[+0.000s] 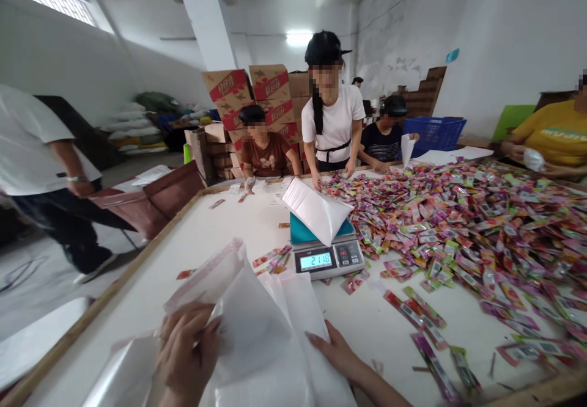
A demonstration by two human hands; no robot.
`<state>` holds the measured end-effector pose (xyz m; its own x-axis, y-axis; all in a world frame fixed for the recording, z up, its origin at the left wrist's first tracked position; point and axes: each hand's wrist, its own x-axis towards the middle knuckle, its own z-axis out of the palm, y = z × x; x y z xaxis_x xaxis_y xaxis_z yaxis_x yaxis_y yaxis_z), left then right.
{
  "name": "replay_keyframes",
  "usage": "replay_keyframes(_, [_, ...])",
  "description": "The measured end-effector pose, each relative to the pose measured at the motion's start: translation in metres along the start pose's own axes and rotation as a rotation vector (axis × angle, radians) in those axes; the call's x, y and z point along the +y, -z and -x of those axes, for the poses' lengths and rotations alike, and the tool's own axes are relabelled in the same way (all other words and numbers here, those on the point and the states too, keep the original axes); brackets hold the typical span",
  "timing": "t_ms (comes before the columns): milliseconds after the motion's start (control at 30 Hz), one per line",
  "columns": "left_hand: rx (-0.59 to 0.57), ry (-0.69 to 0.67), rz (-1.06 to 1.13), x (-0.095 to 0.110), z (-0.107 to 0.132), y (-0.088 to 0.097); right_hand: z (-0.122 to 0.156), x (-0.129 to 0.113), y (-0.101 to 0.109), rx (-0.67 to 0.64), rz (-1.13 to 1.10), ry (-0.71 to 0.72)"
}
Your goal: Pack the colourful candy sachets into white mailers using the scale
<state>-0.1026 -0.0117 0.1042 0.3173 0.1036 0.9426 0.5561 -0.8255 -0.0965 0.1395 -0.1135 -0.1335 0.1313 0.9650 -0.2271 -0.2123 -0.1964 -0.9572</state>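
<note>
My left hand [187, 349] is closed on the edge of a white plastic bag [247, 315] that lifts off a stack of such bags at the near table edge. My right hand [337, 352] lies flat with fingers stretched out on the stack of bags [298, 309], pressing it down. Just beyond the stack stands a digital scale [328, 257] showing 211.8, with a filled white bag [316, 208] resting on its teal platform.
A big heap of colourful small sachets [468, 223] covers the right half of the white table [220, 236]. Several people work at the far and right edges. Another person walks past on the left. Cardboard boxes [257, 98] and a blue crate [433, 133] stand behind.
</note>
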Motion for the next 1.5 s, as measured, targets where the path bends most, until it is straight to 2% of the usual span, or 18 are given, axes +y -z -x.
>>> replay_keyframes(233, [0.083, -0.044, 0.076, -0.006, 0.006, -0.007, 0.005, -0.005, 0.002, 0.014, -0.015, -0.002])
replay_keyframes(1267, [0.089, -0.031, 0.11, -0.001, 0.001, -0.009, 0.01, -0.007, 0.009, -0.006, -0.013, -0.029])
replay_keyframes(1500, [0.064, 0.005, 0.093, -0.004, 0.012, -0.009, 0.007, -0.004, 0.007, -0.002, -0.019, -0.026])
